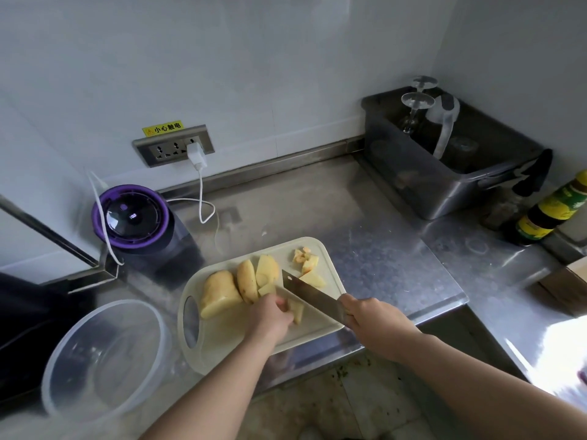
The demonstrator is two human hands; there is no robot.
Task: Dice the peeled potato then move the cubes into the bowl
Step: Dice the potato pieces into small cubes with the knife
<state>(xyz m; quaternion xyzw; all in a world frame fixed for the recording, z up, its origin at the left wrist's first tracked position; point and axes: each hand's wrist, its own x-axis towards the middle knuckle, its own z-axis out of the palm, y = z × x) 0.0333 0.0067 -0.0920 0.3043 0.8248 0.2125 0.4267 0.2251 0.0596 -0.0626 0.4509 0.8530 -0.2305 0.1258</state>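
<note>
A pale cutting board [222,338] lies on the steel counter. On it a large peeled potato piece [219,295] sits at the left, with thick slices [254,276] beside it. Small cut cubes [306,258] lie at the board's far right corner. My left hand [273,315] holds a potato strip [297,309] down with curled fingers. My right hand [368,319] grips the handle of a cleaver [309,293], whose blade rests across the potato just right of my left fingers. A clear plastic bowl [63,354] stands to the left of the board, with nothing visible inside.
A purple-rimmed appliance [131,217] with a white cable [203,198] stands behind the board. A steel tub [444,185] holding upturned glasses sits at the back right, with sauce bottles [552,211] beside it. The counter's front edge runs under the board.
</note>
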